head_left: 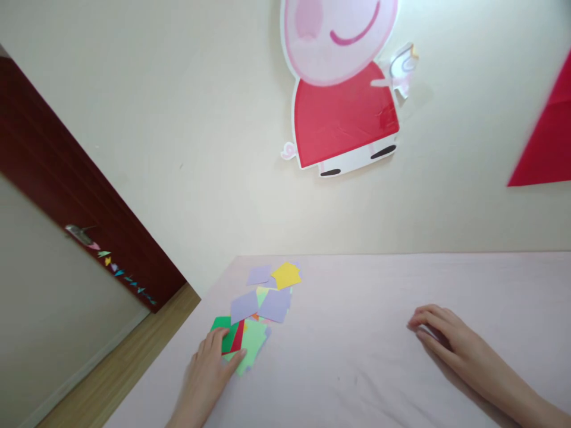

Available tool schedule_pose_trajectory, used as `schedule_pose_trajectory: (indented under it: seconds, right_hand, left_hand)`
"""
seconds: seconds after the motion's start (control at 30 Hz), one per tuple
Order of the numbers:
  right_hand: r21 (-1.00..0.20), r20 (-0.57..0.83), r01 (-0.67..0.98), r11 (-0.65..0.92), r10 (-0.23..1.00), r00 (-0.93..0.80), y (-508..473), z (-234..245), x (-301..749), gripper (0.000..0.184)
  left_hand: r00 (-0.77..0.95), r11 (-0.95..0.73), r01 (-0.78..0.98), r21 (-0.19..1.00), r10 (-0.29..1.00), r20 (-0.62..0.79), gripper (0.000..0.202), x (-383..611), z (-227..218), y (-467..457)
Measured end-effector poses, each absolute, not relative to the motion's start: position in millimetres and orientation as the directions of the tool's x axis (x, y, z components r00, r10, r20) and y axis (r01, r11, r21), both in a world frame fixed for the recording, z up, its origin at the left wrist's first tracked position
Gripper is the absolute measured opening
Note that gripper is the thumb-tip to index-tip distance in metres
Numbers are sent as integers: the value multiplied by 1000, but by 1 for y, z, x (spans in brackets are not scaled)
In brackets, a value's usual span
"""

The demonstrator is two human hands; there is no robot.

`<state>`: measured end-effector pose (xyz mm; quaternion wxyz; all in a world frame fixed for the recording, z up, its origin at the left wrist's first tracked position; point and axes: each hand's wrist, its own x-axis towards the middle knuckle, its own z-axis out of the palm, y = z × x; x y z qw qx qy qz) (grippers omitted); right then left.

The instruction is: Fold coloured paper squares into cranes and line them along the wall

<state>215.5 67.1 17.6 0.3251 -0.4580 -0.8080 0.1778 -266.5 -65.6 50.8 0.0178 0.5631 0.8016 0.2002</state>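
Observation:
My left hand (pixel 213 365) lies at the lower end of a spread of coloured paper pieces. Its thumb and fingers are apart, touching a green paper piece (pixel 223 326), a red paper piece (pixel 238 336) and a light green paper piece (pixel 254 337). Just beyond are a purple paper piece (pixel 244 307), another purple paper piece (pixel 273 305) and a yellow pentagon-shaped paper (pixel 286 275). Loosely curved, my right hand (pixel 446 334) rests on the table at the right, a gap showing between thumb and fingers. Nothing is visible in it.
A pale pink cloth covers the table (pixel 348 309), whose far edge meets a light wall (pixel 200 148). A pink pig cutout (pixel 345 119) in red and a red sheet (pixel 548 142) hang there. At the left are a dark red door (pixel 102 208) and wooden floor (pixel 111 368).

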Motion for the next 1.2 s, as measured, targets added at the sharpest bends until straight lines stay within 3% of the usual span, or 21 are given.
schedule_pose_trajectory:
  seconds: [0.2, 0.37, 0.53, 1.07, 1.2]
  right_hand:
    - [-620, 369, 593, 514, 858, -358, 69, 20, 215, 22]
    - [-636, 358, 579, 509, 860, -363, 67, 27, 214, 21]
    - [-655, 340, 571, 495, 868, -362, 66, 29, 214, 21]
    - [-674, 343, 552, 491, 870, -355, 68, 29, 215, 19]
    - [-679, 342, 547, 490, 870, -354, 70, 29, 216, 19]
  left_hand:
    - [-304, 258, 934, 248, 938, 168, 31, -273, 51, -71]
    - [-222, 193, 964, 184, 963, 151, 49, -266, 58, -60]
    - [-113, 97, 985, 140, 987, 113, 41, -252, 64, -35]
    - [-108, 110, 993, 37, 993, -58, 61, -255, 79, 15]
    - [-74, 76, 997, 25, 994, -78, 47, -252, 85, 17]
